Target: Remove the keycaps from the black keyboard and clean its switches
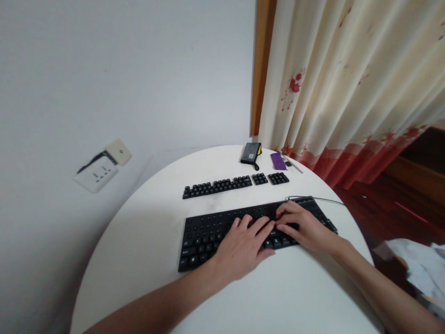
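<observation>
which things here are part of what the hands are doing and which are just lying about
Part of it, it seems:
- black keyboard, under both hands
- loose black keycaps, laid out in groups behind it

Probably just lying about:
- dark case with a yellow edge
- purple item
- pale stick-like thing, too small to identify

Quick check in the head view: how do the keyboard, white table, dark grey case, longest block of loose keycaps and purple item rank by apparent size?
Largest to smallest:
1. white table
2. keyboard, partly covered
3. longest block of loose keycaps
4. dark grey case
5. purple item
</observation>
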Demonstrator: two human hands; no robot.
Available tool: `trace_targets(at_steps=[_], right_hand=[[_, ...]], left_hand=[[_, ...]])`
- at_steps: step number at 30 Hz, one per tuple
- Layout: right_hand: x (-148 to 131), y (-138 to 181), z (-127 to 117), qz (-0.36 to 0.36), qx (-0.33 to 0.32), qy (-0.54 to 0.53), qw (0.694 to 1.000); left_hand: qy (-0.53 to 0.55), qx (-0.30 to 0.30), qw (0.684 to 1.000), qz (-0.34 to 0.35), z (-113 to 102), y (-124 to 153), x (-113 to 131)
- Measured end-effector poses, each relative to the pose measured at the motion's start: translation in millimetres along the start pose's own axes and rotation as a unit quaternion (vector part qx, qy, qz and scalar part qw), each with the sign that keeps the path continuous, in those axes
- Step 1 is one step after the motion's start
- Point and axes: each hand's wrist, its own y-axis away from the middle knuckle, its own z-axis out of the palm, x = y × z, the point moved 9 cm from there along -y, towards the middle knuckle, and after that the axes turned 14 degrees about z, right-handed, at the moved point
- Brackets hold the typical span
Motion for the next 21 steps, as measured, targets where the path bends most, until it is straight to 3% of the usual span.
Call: trace_targets(at_steps=[13, 21], right_hand=[[0.1, 2.9, -4.2, 0.008, 0.025, 0.036, 0.999], [-0.9, 4.0, -20.5, -0.008, 0.080, 0.032, 0.996]], left_hand=[[-0.019, -0.006, 1.000, 0.009, 4.2, -2.8, 1.6], [-0.032, -0.003, 0.999, 0.006, 3.2, -2.7, 2.0]])
